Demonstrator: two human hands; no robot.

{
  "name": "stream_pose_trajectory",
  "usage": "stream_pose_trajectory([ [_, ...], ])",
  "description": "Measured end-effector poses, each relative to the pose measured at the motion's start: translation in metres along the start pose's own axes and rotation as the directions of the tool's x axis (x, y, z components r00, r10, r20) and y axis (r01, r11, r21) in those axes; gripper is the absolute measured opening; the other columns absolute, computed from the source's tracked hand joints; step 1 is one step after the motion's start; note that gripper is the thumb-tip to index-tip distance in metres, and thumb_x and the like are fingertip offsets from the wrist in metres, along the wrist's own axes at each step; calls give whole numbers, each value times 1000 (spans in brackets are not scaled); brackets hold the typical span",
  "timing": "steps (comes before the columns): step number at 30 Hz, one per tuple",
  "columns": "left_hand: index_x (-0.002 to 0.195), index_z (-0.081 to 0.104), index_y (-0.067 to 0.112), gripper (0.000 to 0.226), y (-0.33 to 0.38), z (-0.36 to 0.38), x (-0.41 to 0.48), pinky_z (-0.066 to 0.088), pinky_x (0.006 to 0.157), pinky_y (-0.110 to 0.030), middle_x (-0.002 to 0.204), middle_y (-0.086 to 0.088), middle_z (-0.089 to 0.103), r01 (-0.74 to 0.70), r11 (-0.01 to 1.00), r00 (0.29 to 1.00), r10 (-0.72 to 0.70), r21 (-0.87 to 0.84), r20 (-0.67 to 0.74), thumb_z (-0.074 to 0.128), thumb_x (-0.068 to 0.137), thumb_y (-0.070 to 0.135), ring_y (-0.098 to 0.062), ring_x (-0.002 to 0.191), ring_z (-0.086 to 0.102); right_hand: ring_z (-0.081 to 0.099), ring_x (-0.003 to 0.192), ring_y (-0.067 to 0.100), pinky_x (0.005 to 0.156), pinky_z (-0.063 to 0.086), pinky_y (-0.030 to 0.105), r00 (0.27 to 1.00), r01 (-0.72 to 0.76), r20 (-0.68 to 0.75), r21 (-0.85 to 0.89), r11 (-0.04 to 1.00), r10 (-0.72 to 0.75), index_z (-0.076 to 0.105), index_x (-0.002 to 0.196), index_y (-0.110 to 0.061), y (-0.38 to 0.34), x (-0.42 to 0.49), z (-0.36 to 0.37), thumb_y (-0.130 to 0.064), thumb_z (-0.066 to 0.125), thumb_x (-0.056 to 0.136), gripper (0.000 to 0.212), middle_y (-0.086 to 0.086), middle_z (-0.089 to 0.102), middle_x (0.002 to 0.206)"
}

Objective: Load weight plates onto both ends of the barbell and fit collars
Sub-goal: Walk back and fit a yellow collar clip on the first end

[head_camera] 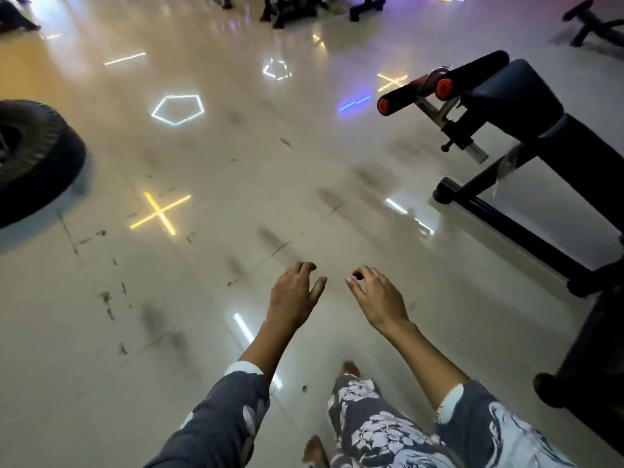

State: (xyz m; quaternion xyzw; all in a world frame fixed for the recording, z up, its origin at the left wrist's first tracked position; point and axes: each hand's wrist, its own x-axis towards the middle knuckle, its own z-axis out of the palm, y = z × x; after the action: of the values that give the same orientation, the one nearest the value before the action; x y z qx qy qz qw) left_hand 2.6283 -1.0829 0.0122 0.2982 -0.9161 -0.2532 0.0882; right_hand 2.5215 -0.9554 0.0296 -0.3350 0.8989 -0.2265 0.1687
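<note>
My left hand and my right hand hang side by side over the pale tiled floor, low in the middle of the head view. Both hold nothing, with fingers loosely curled and apart. No barbell, weight plate or collar shows in this view. My forearms come out of grey flower-patterned sleeves, and my bare feet show below them on the floor.
A big black tyre lies at the left edge. A dark padded bench with red-capped foam rollers stands on the right, its black frame running along the floor. More gym equipment stands far ahead. Ceiling lights reflect in the glossy floor.
</note>
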Motion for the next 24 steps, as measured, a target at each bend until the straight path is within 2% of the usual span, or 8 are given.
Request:
stream_pose_trajectory([
  [4, 117, 54, 11, 37, -30, 3, 88, 45, 84, -37, 115, -9, 61, -2, 1000, 1000, 2, 11, 26, 48, 93, 38, -26, 106, 56, 56, 106, 26, 84, 45, 35, 999, 6, 40, -5, 1000, -6, 56, 111, -11, -5, 95, 9, -35, 44, 95, 32, 8, 62, 117],
  [11, 118, 53, 13, 37, -58, -23, 277, 44, 84, -35, 115, -5, 59, -10, 996, 995, 1, 92, 96, 46, 94, 39, -23, 108, 54, 58, 101, 25, 82, 47, 35, 997, -60, 45, 108, 992, 55, 60, 104, -10, -24, 284, -5, -34, 46, 94, 29, 8, 64, 111],
  [15, 109, 60, 11, 28, -65, -40, 388, 46, 75, -36, 105, -8, 65, -15, 998, 1000, 14, 66, 11, 52, 93, 33, -27, 98, 60, 59, 100, 26, 81, 49, 36, 995, -86, 65, 131, 988, 78, 59, 103, -10, -44, 393, -27, -35, 45, 94, 30, 9, 65, 110],
  [18, 106, 62, 10, 26, -80, -45, 462, 48, 72, -36, 101, -9, 66, -48, 997, 999, 48, 62, -9, 55, 91, 31, -29, 93, 62, 59, 101, 26, 82, 48, 37, 996, -61, 78, 107, 992, 53, 60, 104, -10, -56, 470, -34, -35, 45, 94, 31, 9, 64, 111],
  [24, 110, 60, 11, 30, -125, -45, 641, 47, 77, -37, 107, -9, 65, -74, 996, 997, 72, 42, 36, 51, 93, 34, -29, 98, 60, 57, 105, 25, 86, 48, 36, 1000, -2, 26, 2, 1000, 2, 57, 109, -11, -79, 649, -34, -35, 44, 95, 31, 8, 62, 116],
])
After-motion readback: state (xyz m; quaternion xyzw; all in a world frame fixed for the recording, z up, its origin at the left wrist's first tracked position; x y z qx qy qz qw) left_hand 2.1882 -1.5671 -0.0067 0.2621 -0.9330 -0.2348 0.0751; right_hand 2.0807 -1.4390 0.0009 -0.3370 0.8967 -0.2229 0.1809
